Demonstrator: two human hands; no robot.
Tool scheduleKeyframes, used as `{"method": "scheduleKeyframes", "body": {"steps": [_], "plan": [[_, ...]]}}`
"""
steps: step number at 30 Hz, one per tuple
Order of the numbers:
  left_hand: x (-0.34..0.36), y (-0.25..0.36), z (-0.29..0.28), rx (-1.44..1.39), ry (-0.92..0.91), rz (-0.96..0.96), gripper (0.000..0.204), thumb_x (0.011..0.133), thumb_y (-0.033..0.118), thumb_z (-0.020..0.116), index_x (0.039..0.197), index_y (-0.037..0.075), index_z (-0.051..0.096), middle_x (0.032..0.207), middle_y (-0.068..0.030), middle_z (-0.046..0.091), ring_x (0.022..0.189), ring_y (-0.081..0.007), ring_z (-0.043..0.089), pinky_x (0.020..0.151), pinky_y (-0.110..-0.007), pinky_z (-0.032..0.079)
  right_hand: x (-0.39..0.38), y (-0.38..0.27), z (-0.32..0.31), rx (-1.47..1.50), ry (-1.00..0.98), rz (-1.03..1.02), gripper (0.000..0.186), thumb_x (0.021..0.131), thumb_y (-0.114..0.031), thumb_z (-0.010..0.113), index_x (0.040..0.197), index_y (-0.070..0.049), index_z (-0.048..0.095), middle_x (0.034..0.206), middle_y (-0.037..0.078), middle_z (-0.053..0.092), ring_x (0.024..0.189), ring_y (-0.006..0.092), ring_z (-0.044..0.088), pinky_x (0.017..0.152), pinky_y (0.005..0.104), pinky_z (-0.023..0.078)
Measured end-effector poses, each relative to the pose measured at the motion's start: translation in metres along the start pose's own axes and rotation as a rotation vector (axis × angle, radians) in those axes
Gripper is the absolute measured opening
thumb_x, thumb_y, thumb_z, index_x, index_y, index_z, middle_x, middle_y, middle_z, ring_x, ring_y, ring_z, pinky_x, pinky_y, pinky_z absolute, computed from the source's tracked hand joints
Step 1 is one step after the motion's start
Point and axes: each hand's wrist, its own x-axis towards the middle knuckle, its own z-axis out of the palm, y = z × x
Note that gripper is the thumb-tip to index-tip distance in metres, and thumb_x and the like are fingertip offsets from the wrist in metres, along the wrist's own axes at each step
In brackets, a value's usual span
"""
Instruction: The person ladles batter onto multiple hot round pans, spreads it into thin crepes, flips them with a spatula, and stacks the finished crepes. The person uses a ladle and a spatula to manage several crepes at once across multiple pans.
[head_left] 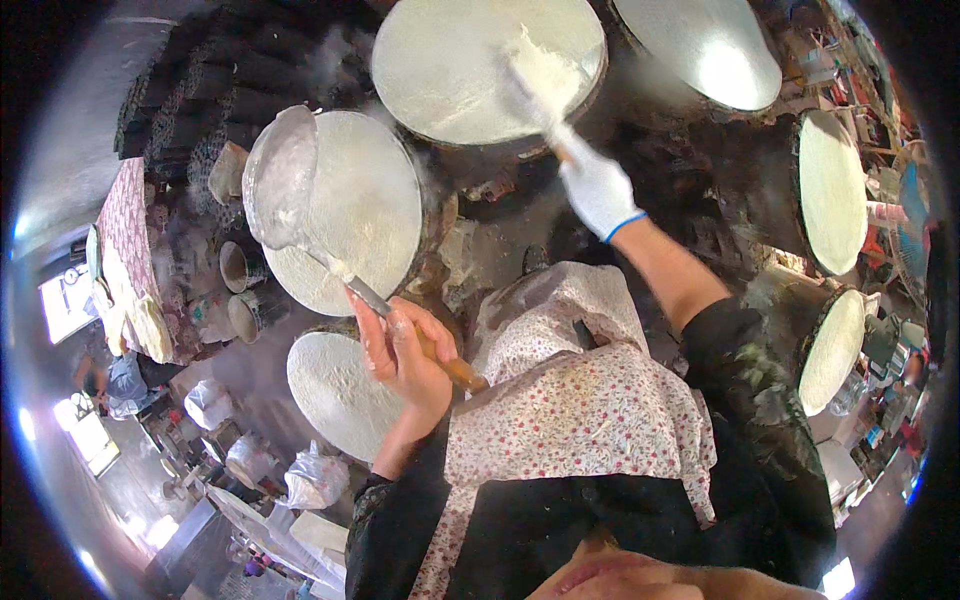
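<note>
Holding a broad, pale-coated ladle point(285, 180) by its wooden handle point(464, 376), my bare left grip point(412, 350) has its bowl over the middle pan point(370, 200) leftward; my white-gloved right grip point(598, 190) clasps a blurred, pale-ended tool point(546, 112) over the pan ahead point(435, 75).

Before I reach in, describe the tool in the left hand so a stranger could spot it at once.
Find the flowered apron, then the bare left hand beside it. That hand grips the tool, whose broad, rounded, greyish head overlaps the upper left of a pale disc. Its long handle sets it apart from that disc.
</note>
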Motion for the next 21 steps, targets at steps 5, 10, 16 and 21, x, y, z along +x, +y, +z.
{"method": "scheduleKeyframes", "body": {"steps": [5, 10, 16, 21], "plan": [[0.001, 0.002, 0.016, 0.029, 0.007, -0.051, 0.061, 0.115, 0.016, 0.038, 0.170, 0.012, 0.012, 0.074, -0.0040, 0.047, 0.049, -0.0102, 0.043, 0.043, -0.027, 0.042, 0.006, -0.002, 0.000, 0.206, 0.034, 0.066, 0.050, 0.101, -0.025, 0.060, 0.151, -0.026, 0.055, 0.101, 0.025, 0.073, 0.085, 0.0461, 0.071, 0.076, 0.0547, 0.057], [-0.001, 0.008, 0.040, 0.056, -0.018, -0.102, 0.060, 0.114, 0.015, 0.038, 0.170, 0.011, 0.014, 0.075, -0.0042, 0.047, 0.050, -0.0105, 0.043, 0.043, -0.027, 0.042, -0.010, 0.007, -0.008, 0.012, -0.383, 0.077, 0.055, 0.102, -0.027, 0.062, 0.155, -0.031, 0.050, 0.104, 0.024, 0.073, 0.079, 0.0439, 0.072, 0.073, 0.0525, 0.059], [0.004, 0.001, 0.057, 0.010, -0.035, -0.129, 0.060, 0.114, 0.013, 0.039, 0.170, 0.013, 0.017, 0.075, -0.0041, 0.047, 0.050, -0.0106, 0.043, 0.043, -0.027, 0.042, 0.079, 0.024, -0.051, -0.019, 0.039, -0.025, 0.037, 0.104, -0.029, 0.058, 0.140, -0.023, 0.063, 0.093, 0.025, 0.072, 0.084, 0.0457, 0.071, 0.072, 0.0515, 0.058], [0.007, 0.000, 0.059, -0.012, -0.085, -0.162, 0.060, 0.114, 0.012, 0.040, 0.170, 0.017, 0.019, 0.075, -0.0039, 0.047, 0.050, -0.0104, 0.042, 0.043, -0.027, 0.042, 0.028, 0.017, -0.053, 0.063, -0.169, 0.004, 0.048, 0.099, -0.033, 0.070, 0.145, -0.027, 0.062, 0.098, 0.022, 0.075, 0.085, 0.0408, 0.074, 0.074, 0.0463, 0.060]]}}
